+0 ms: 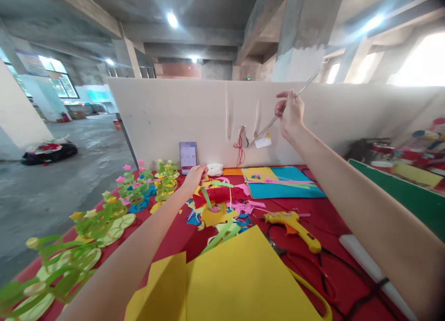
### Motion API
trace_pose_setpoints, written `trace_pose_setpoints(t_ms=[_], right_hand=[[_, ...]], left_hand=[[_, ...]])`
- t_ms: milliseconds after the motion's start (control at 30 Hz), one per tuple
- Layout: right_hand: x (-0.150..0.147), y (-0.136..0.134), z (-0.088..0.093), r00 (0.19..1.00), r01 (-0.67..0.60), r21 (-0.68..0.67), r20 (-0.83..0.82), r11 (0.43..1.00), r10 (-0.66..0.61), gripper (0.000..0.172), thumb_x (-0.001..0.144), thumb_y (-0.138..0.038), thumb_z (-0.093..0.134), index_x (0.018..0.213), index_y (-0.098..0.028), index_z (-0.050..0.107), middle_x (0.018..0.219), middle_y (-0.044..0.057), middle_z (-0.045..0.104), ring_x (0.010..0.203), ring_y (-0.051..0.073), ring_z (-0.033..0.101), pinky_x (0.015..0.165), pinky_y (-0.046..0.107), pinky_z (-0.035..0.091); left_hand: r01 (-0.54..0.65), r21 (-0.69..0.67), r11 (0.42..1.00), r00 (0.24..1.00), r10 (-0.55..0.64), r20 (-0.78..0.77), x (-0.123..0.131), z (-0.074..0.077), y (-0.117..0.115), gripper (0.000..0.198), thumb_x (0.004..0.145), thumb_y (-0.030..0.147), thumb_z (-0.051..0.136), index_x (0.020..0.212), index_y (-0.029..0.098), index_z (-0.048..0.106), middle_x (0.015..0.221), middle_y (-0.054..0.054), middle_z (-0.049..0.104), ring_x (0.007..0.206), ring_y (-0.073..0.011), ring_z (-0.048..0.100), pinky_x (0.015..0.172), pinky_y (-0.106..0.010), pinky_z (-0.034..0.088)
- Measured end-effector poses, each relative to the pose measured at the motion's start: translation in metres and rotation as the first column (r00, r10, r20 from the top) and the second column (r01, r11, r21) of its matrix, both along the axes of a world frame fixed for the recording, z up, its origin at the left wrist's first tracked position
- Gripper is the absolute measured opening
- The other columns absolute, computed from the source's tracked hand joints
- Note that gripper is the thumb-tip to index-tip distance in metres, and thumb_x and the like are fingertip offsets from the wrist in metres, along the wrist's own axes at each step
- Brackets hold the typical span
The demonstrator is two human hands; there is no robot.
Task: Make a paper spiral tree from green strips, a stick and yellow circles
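Note:
My right hand [291,114] is raised in front of the white panel, its fingers closed around a long thin greyish rod [267,126]. The rod slants from lower left to upper right and sticks out on both sides of the hand. My left hand [197,176] is closed low over the far side of the table, beside a heap of coloured paper scraps [217,214]. A bit of yellow shows at its fingertips, too small to name. Near the hand stands a phone [188,155], leaning on the panel.
Yellow sheets [243,279] cover the near table. A yellow glue gun [294,226] and red-handled scissors [306,260] lie to the right, with cables. Paper flower crafts [128,186] line the left edge. Blue sheets [288,189] lie at the back, below the white panel [174,112].

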State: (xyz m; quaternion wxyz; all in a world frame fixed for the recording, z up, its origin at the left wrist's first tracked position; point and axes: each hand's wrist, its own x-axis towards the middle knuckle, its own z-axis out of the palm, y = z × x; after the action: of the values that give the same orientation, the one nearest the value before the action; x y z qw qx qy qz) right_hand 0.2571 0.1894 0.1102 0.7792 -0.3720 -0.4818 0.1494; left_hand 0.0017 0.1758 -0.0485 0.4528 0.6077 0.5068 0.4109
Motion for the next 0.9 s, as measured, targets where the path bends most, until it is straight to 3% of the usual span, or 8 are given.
trace_pose_setpoints(t_ms=[100, 200, 333, 467, 567, 767, 900], right_hand=[[0.008, -0.005, -0.003, 0.976, 0.110, 0.050, 0.183, 0.993, -0.117, 0.036, 0.088, -0.041, 0.031, 0.067, -0.019, 0.050, 0.053, -0.005, 0.031, 0.048, 0.009, 0.032, 0.054, 0.025, 0.028], [0.004, -0.012, -0.009, 0.962, 0.089, 0.016, 0.258, 0.996, -0.090, 0.025, 0.084, -0.029, 0.044, 0.063, -0.018, 0.052, 0.059, -0.004, 0.035, 0.056, 0.009, 0.036, 0.059, 0.024, 0.029], [-0.014, -0.014, -0.017, 0.980, -0.003, -0.129, 0.197, 0.992, 0.029, 0.030, 0.086, -0.027, 0.039, 0.059, -0.018, 0.048, 0.053, -0.005, 0.029, 0.048, 0.008, 0.031, 0.051, 0.023, 0.027], [-0.034, -0.015, -0.025, 0.981, -0.177, -0.288, 0.025, 0.941, 0.192, 0.033, 0.088, -0.026, 0.031, 0.057, -0.018, 0.037, 0.047, -0.009, 0.018, 0.038, 0.006, 0.019, 0.041, 0.021, 0.021], [-0.046, -0.019, -0.031, 0.953, -0.302, -0.344, -0.098, 0.889, 0.285, 0.034, 0.088, -0.032, 0.036, 0.056, -0.018, 0.034, 0.046, -0.010, 0.018, 0.037, 0.004, 0.017, 0.037, 0.019, 0.020], [-0.067, -0.022, -0.047, 0.890, -0.451, -0.326, -0.232, 0.831, 0.392, 0.035, 0.087, -0.038, 0.041, 0.061, -0.015, 0.041, 0.047, -0.010, 0.024, 0.036, 0.002, 0.016, 0.034, 0.016, 0.017], [-0.087, -0.030, -0.057, 0.837, -0.545, -0.317, -0.252, 0.776, 0.485, 0.035, 0.086, -0.038, 0.042, 0.060, -0.015, 0.041, 0.046, -0.011, 0.024, 0.035, 0.001, 0.015, 0.033, 0.016, 0.016]], left_hand=[[-0.069, 0.076, 0.995, 0.982, 0.081, -0.170, -0.006, 0.000, 0.000, 0.026, 0.085, 0.032, 0.048, 0.102, 0.013, 0.053, 0.098, -0.006, 0.057, 0.083, -0.0161, 0.058, 0.071, -0.034, 0.050], [-0.083, 0.143, 0.986, 0.944, 0.124, -0.307, -0.009, 0.000, -0.001, 0.026, 0.084, 0.030, 0.050, 0.104, 0.013, 0.053, 0.108, -0.008, 0.054, 0.095, -0.0194, 0.054, 0.081, -0.040, 0.046], [-0.018, 0.206, 0.978, 0.921, 0.097, -0.378, -0.005, 0.004, -0.001, 0.025, 0.083, 0.028, 0.052, 0.104, 0.014, 0.054, 0.114, -0.008, 0.051, 0.103, -0.0215, 0.051, 0.087, -0.044, 0.043], [0.039, 0.254, 0.966, 0.957, 0.037, -0.287, 0.012, 0.015, 0.000, 0.028, 0.085, 0.030, 0.048, 0.109, 0.015, 0.051, 0.110, -0.008, 0.054, 0.096, -0.0199, 0.054, 0.083, -0.041, 0.046], [0.066, 0.292, 0.954, 0.987, -0.020, -0.159, 0.028, 0.021, -0.002, 0.036, 0.087, 0.034, 0.044, 0.118, 0.016, 0.044, 0.118, -0.010, 0.049, 0.101, -0.0215, 0.052, 0.085, -0.043, 0.045], [0.310, 0.210, 0.927, 0.951, -0.304, -0.064, 0.049, 0.015, -0.005, 0.029, 0.084, 0.028, 0.051, 0.109, 0.014, 0.051, 0.112, -0.008, 0.054, 0.101, -0.0210, 0.053, 0.087, -0.044, 0.044], [0.411, 0.158, 0.898, 0.908, -0.418, 0.017, 0.050, 0.013, -0.016, 0.025, 0.082, 0.021, 0.054, 0.106, 0.012, 0.052, 0.103, -0.007, 0.057, 0.093, -0.0187, 0.056, 0.082, -0.040, 0.046]])
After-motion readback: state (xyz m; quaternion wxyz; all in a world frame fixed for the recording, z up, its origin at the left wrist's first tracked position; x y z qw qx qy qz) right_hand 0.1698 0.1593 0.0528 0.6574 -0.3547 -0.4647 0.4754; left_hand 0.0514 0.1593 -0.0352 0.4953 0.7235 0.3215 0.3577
